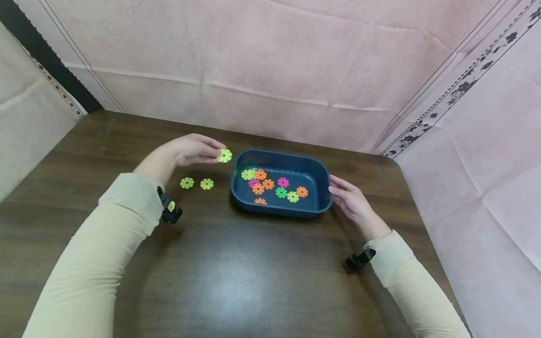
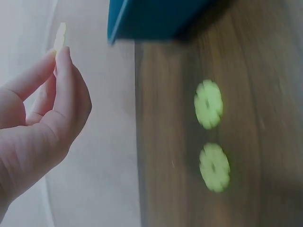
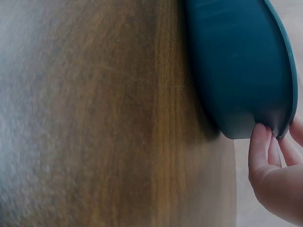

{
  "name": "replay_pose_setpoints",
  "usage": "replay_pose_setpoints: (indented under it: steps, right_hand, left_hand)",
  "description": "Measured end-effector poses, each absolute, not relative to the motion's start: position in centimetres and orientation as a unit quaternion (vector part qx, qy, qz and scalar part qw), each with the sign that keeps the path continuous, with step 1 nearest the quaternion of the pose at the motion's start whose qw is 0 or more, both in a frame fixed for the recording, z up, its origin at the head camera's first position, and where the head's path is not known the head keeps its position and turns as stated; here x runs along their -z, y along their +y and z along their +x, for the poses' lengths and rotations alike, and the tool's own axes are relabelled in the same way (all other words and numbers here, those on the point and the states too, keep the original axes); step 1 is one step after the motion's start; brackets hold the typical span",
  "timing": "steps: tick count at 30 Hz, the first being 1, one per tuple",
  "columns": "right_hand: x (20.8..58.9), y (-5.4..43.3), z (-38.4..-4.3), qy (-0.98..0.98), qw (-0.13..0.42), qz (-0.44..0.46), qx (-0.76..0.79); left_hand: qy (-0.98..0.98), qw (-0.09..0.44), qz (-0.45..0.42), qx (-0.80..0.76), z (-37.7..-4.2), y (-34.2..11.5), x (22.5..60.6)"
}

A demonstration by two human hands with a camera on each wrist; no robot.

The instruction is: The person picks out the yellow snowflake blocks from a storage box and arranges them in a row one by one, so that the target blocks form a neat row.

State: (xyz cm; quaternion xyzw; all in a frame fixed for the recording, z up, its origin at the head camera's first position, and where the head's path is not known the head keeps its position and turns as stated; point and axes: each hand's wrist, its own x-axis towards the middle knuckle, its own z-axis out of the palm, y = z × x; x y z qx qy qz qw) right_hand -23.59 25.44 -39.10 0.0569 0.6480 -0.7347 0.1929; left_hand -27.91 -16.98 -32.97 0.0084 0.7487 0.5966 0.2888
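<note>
My left hand (image 1: 195,149) pinches a yellow-green notched plastic disc (image 1: 225,156) between thumb and fingertips, just left of the blue plastic basin (image 1: 279,212). In the left wrist view the pinched disc (image 2: 60,36) appears nearly edge-on, raised above the fingertips. Two more yellow-green discs (image 1: 206,184) lie side by side on the table below that hand. At the basin's right end, my right hand (image 1: 351,199) holds the rim, fingertips against the outer wall (image 3: 236,66). Inside the basin lie several discs, among them orange (image 1: 302,191), pink (image 1: 283,182), green (image 1: 281,192) and yellow-green ones.
The dark wood-grain table (image 1: 236,272) reaches back to a pale patterned cloth (image 1: 262,61) hung behind it. More cloth (image 1: 486,188) hangs along the right side. Black wrist cameras (image 1: 171,211) are strapped at both cuffs.
</note>
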Motion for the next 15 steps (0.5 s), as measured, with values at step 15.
replay_pose_setpoints:
  steps: [15]
  right_hand:
    - [39.1, 25.4, -23.6, 0.645, 0.194, 0.061, 0.736]
  left_hand:
    - [0.748, 0.295, -0.046, -0.593, -26.3, -26.4, 36.7]
